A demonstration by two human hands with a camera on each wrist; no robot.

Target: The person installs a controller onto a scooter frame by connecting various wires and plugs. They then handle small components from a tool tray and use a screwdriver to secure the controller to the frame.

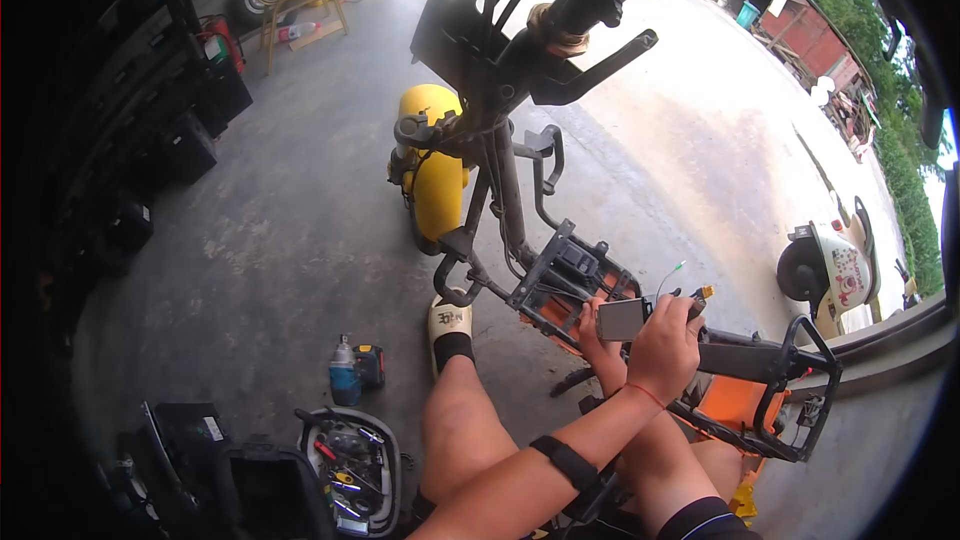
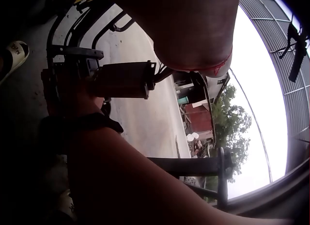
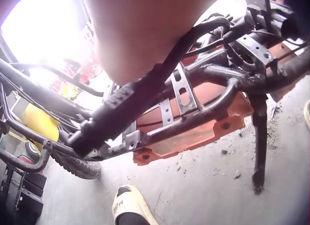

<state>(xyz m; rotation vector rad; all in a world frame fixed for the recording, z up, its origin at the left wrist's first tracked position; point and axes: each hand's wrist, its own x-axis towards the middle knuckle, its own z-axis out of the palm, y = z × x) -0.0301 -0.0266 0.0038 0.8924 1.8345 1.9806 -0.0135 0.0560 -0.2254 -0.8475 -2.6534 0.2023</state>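
Observation:
A grey finned controller box (image 1: 622, 320) with cables at one end is held over the frame of a stripped-down scooter (image 1: 515, 190). My right hand (image 1: 597, 340) grips its left end, fingers partly behind it. The left hand (image 1: 665, 350), with a red string at the wrist, curls round the cables at its right end. A yellow connector (image 1: 708, 292) sticks out past those fingers. My left forearm crosses over the right one. The left wrist view shows the dark box (image 2: 123, 79) side-on; in the right wrist view its ribbed body (image 3: 116, 111) lies close over the frame rails.
Orange panels (image 1: 738, 402) sit under the frame, and a yellow front fender (image 1: 437, 190) is ahead. A cordless impact driver (image 1: 346, 370) and a tool case (image 1: 390, 470) are on the floor at left. A white scooter (image 1: 840, 265) stands outside at right.

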